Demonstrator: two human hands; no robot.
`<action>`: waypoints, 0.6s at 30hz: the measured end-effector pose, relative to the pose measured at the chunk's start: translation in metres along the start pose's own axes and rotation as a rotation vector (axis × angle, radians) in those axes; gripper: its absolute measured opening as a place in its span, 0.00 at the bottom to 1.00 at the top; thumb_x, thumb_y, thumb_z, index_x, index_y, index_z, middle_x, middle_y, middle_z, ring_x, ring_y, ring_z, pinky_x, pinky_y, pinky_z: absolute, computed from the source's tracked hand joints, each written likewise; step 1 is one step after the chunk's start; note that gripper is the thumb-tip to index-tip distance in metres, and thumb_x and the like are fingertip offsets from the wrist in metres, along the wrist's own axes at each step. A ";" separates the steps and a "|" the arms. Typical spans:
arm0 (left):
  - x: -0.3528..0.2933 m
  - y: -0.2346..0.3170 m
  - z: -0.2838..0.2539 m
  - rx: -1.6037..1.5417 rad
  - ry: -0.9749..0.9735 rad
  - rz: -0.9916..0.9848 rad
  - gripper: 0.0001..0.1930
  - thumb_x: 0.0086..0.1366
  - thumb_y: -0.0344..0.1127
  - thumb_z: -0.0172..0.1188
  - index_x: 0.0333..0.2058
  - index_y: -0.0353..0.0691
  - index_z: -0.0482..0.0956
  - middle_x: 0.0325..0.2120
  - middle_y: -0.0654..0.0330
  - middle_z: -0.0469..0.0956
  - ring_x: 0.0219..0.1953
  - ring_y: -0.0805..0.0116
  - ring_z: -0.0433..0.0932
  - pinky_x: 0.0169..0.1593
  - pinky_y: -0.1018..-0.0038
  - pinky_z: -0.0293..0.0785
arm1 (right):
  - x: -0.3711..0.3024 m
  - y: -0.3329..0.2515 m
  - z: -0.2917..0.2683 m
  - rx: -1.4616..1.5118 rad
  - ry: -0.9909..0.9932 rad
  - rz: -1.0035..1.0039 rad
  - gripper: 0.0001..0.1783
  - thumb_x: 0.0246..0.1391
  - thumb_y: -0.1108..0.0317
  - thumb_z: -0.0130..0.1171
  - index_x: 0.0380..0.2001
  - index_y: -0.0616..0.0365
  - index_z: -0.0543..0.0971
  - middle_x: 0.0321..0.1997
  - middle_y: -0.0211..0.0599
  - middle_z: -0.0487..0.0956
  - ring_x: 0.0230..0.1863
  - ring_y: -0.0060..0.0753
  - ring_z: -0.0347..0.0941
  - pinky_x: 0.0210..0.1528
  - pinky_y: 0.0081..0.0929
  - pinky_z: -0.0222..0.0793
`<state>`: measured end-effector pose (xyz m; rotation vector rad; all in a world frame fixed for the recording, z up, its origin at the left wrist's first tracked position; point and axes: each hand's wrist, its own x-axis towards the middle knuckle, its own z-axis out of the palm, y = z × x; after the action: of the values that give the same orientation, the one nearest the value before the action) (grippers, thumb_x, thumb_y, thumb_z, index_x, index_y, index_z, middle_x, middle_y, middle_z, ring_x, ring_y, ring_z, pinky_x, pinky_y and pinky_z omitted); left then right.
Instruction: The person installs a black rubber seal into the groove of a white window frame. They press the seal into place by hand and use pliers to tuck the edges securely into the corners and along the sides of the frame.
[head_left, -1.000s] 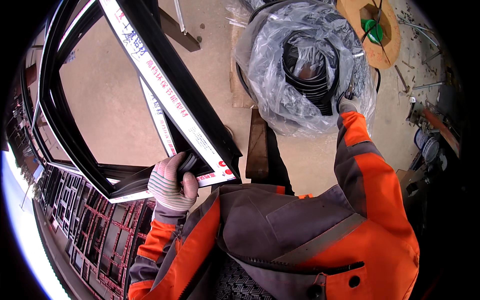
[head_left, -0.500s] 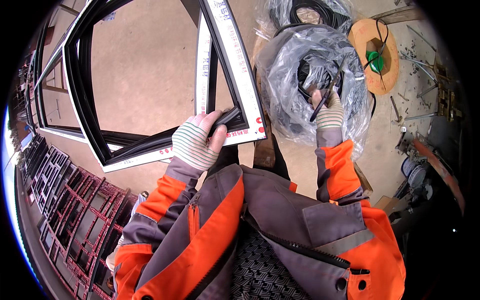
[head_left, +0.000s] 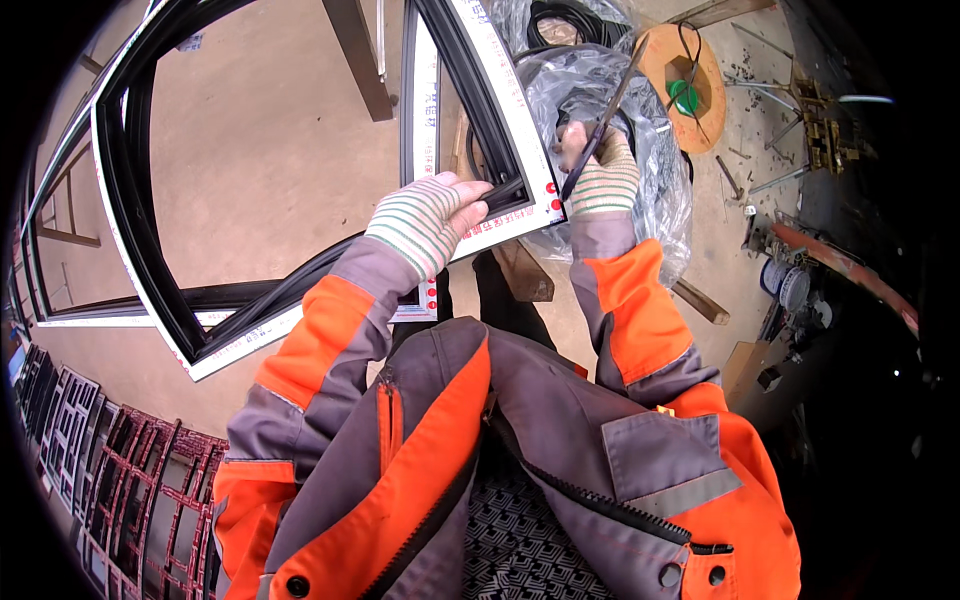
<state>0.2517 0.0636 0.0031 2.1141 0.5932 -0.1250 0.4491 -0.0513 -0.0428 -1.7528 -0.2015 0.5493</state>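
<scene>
A window frame (head_left: 500,75) covered in white printed film stands before me, with black along its inner edge. Near its closest right corner, my left hand (head_left: 420,222), in a striped fingerless glove, pinches a black rubber strip (head_left: 508,190) lying along the frame. The strip's bunched length runs left along the near side. My right hand (head_left: 602,175), gloved alike, is closed round a long, thin dark tool (head_left: 612,108) slanting up and right. Its exact kind is unclear. The tool's lower end is close to the frame's corner; I cannot tell whether they touch.
Beyond my right hand lie black coils in clear plastic wrapping (head_left: 655,150). Farther right are an orange disc (head_left: 655,75) with a green centre, metal rods (head_left: 765,90) and a wooden block (head_left: 700,302). Dark red frames (head_left: 170,480) lean at lower left.
My right hand has moved left with the tool, from over the wrapped coils to beside the frame's corner. My left hand has shifted slightly along the strip, and the whole view has turned a little.
</scene>
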 end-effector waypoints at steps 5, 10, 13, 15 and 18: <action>0.003 -0.010 -0.001 -0.004 -0.058 0.166 0.14 0.70 0.36 0.55 0.51 0.41 0.80 0.39 0.52 0.80 0.44 0.49 0.78 0.52 0.62 0.74 | 0.001 0.011 0.004 0.080 0.119 -0.028 0.17 0.54 0.63 0.71 0.38 0.64 0.77 0.30 0.32 0.80 0.29 0.20 0.74 0.33 0.21 0.73; 0.000 0.002 0.012 0.066 0.028 0.112 0.16 0.70 0.38 0.54 0.53 0.40 0.78 0.40 0.48 0.79 0.46 0.48 0.78 0.52 0.59 0.73 | 0.013 0.030 0.005 0.161 0.198 0.019 0.18 0.52 0.64 0.73 0.38 0.64 0.78 0.30 0.32 0.80 0.30 0.21 0.75 0.34 0.21 0.73; -0.005 -0.002 0.021 0.087 0.102 0.092 0.17 0.71 0.39 0.52 0.53 0.39 0.78 0.41 0.48 0.80 0.46 0.47 0.78 0.52 0.58 0.72 | 0.011 0.019 0.011 0.149 0.231 0.054 0.18 0.51 0.65 0.73 0.37 0.65 0.77 0.28 0.32 0.80 0.26 0.22 0.75 0.30 0.21 0.73; -0.006 0.006 0.023 0.113 0.111 0.062 0.18 0.71 0.40 0.50 0.53 0.38 0.77 0.41 0.47 0.80 0.45 0.47 0.78 0.52 0.57 0.73 | 0.007 0.016 0.017 0.188 0.253 0.078 0.18 0.51 0.65 0.74 0.36 0.64 0.77 0.25 0.32 0.78 0.21 0.23 0.73 0.24 0.22 0.70; -0.003 0.013 0.030 0.138 0.158 0.040 0.18 0.71 0.41 0.49 0.52 0.39 0.77 0.40 0.48 0.80 0.44 0.48 0.78 0.51 0.58 0.74 | 0.011 0.015 0.013 0.103 0.318 0.044 0.17 0.52 0.66 0.74 0.37 0.61 0.76 0.23 0.32 0.77 0.18 0.24 0.71 0.21 0.23 0.69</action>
<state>0.2587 0.0323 -0.0029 2.2827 0.6500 0.0248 0.4503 -0.0398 -0.0619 -1.7205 0.0879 0.3000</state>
